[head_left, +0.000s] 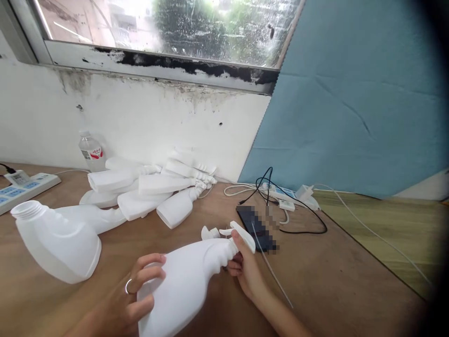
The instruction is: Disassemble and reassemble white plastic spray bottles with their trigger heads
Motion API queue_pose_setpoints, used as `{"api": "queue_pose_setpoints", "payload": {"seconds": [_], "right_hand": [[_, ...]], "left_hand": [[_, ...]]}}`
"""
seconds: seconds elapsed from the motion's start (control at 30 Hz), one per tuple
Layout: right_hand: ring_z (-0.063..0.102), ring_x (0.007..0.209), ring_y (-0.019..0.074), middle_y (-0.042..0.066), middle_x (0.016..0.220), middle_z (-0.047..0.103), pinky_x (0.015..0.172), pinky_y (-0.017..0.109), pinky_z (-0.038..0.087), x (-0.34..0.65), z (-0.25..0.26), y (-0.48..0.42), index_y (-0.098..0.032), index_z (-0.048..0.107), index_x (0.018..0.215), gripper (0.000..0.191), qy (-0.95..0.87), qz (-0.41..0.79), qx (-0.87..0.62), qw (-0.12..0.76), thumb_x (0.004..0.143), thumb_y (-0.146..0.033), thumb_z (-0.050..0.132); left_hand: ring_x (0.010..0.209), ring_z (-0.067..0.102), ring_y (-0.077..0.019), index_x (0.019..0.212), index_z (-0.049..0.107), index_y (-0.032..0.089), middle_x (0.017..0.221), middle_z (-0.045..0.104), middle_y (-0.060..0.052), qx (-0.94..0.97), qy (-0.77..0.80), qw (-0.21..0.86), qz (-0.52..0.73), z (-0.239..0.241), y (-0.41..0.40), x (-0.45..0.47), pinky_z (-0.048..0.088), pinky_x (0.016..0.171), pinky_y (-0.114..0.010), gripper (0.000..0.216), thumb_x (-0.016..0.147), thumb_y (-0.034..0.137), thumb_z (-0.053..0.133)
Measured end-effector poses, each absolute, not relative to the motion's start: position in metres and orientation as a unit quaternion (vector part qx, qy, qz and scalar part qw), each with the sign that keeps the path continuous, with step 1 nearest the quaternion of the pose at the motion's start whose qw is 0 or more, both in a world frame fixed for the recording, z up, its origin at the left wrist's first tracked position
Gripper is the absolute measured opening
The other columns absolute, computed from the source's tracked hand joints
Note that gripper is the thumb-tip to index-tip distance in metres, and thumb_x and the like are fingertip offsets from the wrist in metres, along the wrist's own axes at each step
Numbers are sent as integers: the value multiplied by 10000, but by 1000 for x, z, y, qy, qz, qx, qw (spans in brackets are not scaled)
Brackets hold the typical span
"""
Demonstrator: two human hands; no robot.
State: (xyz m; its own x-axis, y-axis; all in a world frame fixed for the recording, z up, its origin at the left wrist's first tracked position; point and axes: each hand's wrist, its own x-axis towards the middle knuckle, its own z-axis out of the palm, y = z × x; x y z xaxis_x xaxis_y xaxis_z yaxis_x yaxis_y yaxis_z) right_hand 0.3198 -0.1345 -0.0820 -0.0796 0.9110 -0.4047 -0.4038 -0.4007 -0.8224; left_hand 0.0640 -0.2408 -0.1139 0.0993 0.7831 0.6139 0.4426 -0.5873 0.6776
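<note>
A white plastic spray bottle (185, 285) lies tilted over the wooden table (333, 281), neck pointing up and right. My left hand (129, 299), with a ring on one finger, wraps round the bottle's body. My right hand (245, 269) is closed on the bottle's neck, just under the white trigger sprayer head (231, 232) fitted at its top. A thin clear dip tube (271, 271) runs down to the right past my right wrist.
A heap of white bottles (147, 189) lies by the wall; one open-necked bottle (56, 241) sits at left. A small water bottle (91, 152), power strip (24, 185), dark phone (254, 222), cables and a second strip (291, 196) crowd the table. Blue board at right.
</note>
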Motion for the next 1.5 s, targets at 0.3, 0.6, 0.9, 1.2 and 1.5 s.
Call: {"api": "queue_pose_setpoints", "payload": {"seconds": [0.3,0.6,0.9,1.2,1.5], "right_hand": [[373,468,67,-53,597,478,415,178,324,319,-103,-122,-193,537,792,468,-425,614,-398,532,609,-566,751],[608,941,193,47,1053,636,798,290,513,331,-95,-111,-240,557,1137,476,-537,542,-360,537,723,-387,740],[602,843,182,44,963,658,753,275,495,337,-89,-105,-196,654,997,393,-565,496,-383,537,677,-387,779],[584,741,148,33,865,658,684,258,459,365,-102,-71,-157,630,927,418,-447,402,-475,642,702,-498,722],[549,655,102,-12,784,608,595,210,455,380,-105,-73,-151,593,889,412,-356,267,-543,713,679,-466,754]], "left_hand": [[1019,644,-306,1244,527,132,1078,682,-141,231,554,540,590,-83,-222,81,572,829,-398,557,804,455,638],[892,697,-246,1262,546,132,1076,699,-123,132,541,537,634,-74,-213,80,629,702,-337,471,820,255,653],[905,692,-259,1248,554,118,1024,711,-125,127,550,542,623,-69,-212,84,632,678,-329,457,817,231,655],[706,679,-176,1170,588,107,987,703,-85,146,527,478,687,-78,-205,58,624,561,-273,375,815,212,644],[659,648,-144,1101,613,141,937,691,-25,129,514,465,710,-76,-205,53,596,489,-242,305,797,150,635]]}}
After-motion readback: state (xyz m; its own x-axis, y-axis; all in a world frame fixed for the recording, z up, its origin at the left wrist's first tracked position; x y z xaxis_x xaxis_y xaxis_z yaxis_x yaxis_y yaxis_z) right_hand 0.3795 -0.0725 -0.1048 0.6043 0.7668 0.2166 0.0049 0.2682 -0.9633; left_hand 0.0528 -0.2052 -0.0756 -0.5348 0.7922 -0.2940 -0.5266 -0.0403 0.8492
